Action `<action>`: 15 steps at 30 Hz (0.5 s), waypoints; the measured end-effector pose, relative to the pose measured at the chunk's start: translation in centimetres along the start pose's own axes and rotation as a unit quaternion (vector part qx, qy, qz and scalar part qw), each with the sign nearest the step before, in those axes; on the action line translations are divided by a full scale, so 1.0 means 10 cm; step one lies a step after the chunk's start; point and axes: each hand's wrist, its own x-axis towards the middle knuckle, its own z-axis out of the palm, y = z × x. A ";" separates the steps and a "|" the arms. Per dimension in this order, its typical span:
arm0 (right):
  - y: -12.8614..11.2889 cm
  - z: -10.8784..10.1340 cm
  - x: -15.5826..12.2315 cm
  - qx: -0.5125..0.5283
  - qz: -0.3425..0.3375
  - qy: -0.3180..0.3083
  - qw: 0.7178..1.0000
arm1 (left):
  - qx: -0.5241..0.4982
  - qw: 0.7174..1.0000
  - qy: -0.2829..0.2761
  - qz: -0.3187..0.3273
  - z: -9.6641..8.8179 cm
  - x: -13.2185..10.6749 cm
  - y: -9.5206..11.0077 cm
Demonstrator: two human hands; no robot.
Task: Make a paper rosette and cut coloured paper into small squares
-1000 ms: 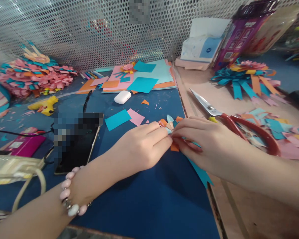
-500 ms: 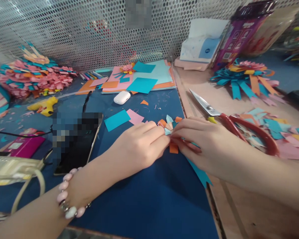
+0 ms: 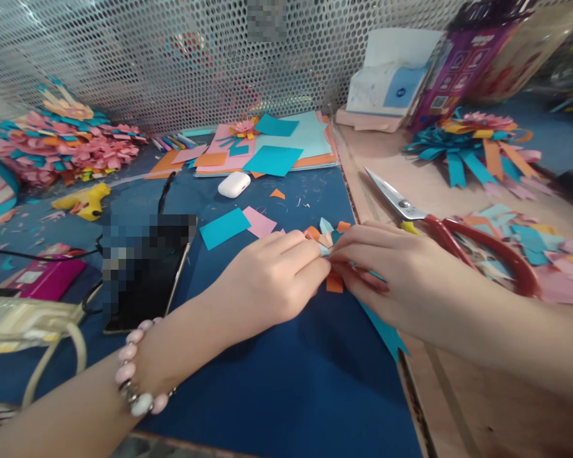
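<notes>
My left hand [image 3: 281,273] and my right hand [image 3: 382,267] meet over the blue tabletop, with fingertips pinched close together. Between them is a paper flower [image 3: 325,239] of orange, peach, pale blue and teal strips, partly hidden by my fingers. A teal paper strip [image 3: 386,331] with a notched end reaches out from under my right hand toward the board's edge. An orange strip end [image 3: 334,283] hangs below the fingertips. Left of the flower lie a teal paper rectangle [image 3: 225,228] and a pink paper piece [image 3: 258,222]. Red-handled scissors [image 3: 434,219] lie beyond my right hand.
A phone [image 3: 153,273], a magenta box [image 3: 50,278] and cables lie at left. Behind are a white earbud case [image 3: 233,184], stacked coloured paper [image 3: 310,140] and a yellow glue gun [image 3: 83,200]. Finished paper flowers [image 3: 472,146] and paper scraps [image 3: 544,248] are at right.
Both hands keep their pinch on the paper flower. My left hand has shifted slightly to the right; otherwise the view has only moved a little.
</notes>
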 end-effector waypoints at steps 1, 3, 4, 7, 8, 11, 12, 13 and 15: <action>0.00 0.00 0.00 0.000 0.000 0.002 1.000 | 0.003 1.000 0.001 0.001 0.00 0.00 0.00; 0.00 0.00 0.00 0.001 -0.001 0.005 1.000 | 0.009 1.000 0.004 0.002 0.01 0.00 0.00; 0.00 0.00 0.00 0.001 -0.002 0.007 1.000 | 0.010 1.000 0.004 0.001 0.01 0.00 0.01; 0.00 0.01 0.00 0.001 0.001 0.007 1.000 | 0.009 1.000 0.004 -0.001 0.00 0.00 0.01; 0.00 0.01 0.00 0.001 0.002 0.006 1.000 | 0.008 1.000 0.004 -0.002 -0.01 -0.01 0.01; 0.01 0.01 -0.01 0.003 0.006 0.004 1.000 | 0.008 1.000 0.005 -0.004 -0.02 -0.01 0.01; 0.01 0.01 -0.01 0.003 0.006 0.003 1.000 | 0.008 1.000 0.004 -0.004 -0.02 -0.01 0.01; 0.01 0.01 -0.01 0.004 0.007 0.001 1.000 | 0.009 1.000 0.003 -0.003 -0.02 -0.01 0.01; 0.00 0.01 -0.01 0.004 0.008 -0.001 1.000 | 0.009 1.000 0.001 -0.002 -0.01 -0.01 0.01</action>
